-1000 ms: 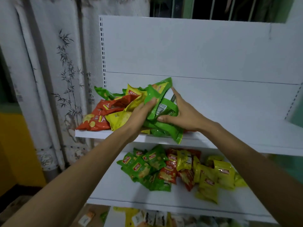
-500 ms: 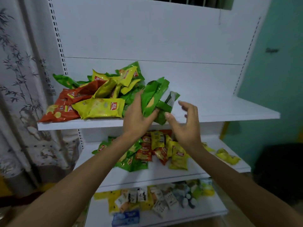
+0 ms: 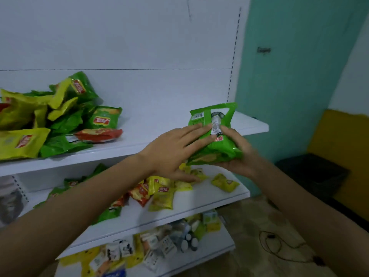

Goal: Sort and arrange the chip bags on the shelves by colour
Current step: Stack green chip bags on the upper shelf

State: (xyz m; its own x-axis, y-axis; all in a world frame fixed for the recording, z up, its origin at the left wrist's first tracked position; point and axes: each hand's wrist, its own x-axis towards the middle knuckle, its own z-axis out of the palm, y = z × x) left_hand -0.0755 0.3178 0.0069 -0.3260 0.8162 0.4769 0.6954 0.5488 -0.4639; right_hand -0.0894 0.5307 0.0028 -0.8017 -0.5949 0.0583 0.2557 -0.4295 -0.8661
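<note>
Near the right end of the upper shelf [image 3: 151,136], the right hand [image 3: 242,158] is cupping the green bags [image 3: 219,149] from beneath while the left hand [image 3: 171,148] is pressing them flat-fingered; setting them upright, well apart from the mixed pile [image 3: 60,120], seems best.

The green bags [image 3: 214,136] are travelling rightward, away from the pile [image 3: 50,120] and toward the right end of the top shelf [image 3: 159,124]. The left hand [image 3: 171,152], gripping them before, is now lying flat against them with straight fingers. The right hand [image 3: 239,154], apart a moment ago, is cupping them from below.
</note>
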